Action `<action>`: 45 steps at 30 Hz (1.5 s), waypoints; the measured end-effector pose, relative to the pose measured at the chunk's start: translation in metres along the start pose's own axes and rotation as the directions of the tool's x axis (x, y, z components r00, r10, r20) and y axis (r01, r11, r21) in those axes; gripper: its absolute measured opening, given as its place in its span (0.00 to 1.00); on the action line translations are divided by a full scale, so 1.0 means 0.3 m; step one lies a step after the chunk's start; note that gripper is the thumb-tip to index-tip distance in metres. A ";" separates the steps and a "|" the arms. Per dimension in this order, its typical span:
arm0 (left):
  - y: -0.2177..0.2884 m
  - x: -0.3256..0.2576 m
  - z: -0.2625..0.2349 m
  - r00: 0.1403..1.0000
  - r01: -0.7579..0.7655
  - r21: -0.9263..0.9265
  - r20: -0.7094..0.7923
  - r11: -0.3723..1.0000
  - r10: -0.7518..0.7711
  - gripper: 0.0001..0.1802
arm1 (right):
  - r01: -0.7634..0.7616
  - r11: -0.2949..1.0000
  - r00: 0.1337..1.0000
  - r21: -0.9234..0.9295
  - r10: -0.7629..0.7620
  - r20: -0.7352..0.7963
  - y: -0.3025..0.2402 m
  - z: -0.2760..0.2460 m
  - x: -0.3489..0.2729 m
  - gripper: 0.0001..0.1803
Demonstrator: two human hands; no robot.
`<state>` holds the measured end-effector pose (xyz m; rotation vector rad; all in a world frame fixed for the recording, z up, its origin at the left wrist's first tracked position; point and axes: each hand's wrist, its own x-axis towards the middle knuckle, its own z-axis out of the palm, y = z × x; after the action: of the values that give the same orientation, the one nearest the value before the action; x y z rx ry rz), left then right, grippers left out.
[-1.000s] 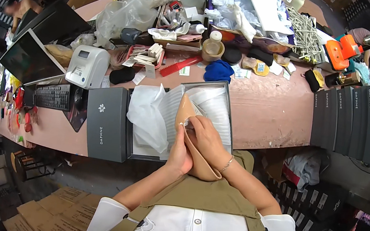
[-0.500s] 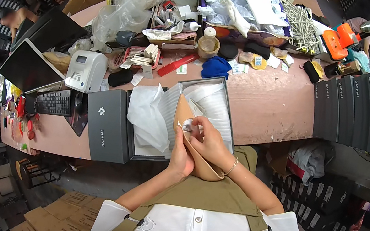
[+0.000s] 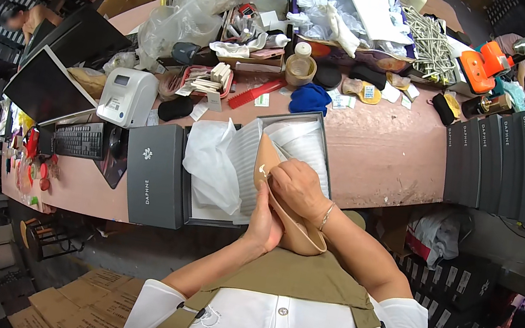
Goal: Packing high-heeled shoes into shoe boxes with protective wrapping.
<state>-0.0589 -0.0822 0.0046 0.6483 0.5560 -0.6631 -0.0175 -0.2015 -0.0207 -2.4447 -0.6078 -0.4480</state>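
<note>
A tan pointed-toe shoe [image 3: 301,237] is held in front of my apron, its toe pointing away over an open shoebox [image 3: 204,222]. My left hand [image 3: 265,224] wraps the shoe's left side, thumb along the upper edge. At the shoe's opening, my right hand [image 3: 300,188] has its fingers pinched together and dipping inside. Whatever those fingers hold is hidden behind them. A small shiny ornament shows on the toe. White tissue paper [image 3: 207,155] spills over the box's left part, and wrapped white padding fills its far right corner.
Left of the box lies its dark grey lid [image 3: 154,178]. A label printer [image 3: 127,98], keyboard [image 3: 79,140] and monitor [image 3: 51,91] stand farther left. Grey shoeboxes [image 3: 513,162] line the right end. Behind are a red comb [image 3: 256,94], blue cloth [image 3: 310,99] and filled trays.
My right hand has turned over the shoe's opening, its fingers now deeper and the whitish piece in them out of sight. The shoe has shifted slightly to the right.
</note>
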 end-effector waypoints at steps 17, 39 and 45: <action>0.115 0.054 -0.159 0.998 0.019 -0.066 -0.064 0.998 -0.023 0.28 | -0.031 0.995 0.930 0.100 -0.008 0.367 -0.059 -0.006 0.009 0.20; 0.091 0.078 -0.300 0.986 0.002 -0.147 -0.167 0.989 -0.026 0.35 | -0.127 0.979 0.973 -0.162 0.154 0.169 0.008 -0.035 -0.034 0.17; 0.074 0.036 -0.225 0.995 0.005 -0.082 -0.101 0.997 -0.013 0.35 | -0.388 0.765 0.815 0.513 0.025 0.579 -0.147 0.003 -0.005 0.32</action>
<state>-0.0536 -0.0257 -0.0395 0.6057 0.6775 -0.6147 -0.0411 -0.1691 -0.0023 -1.9306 -0.5624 0.5149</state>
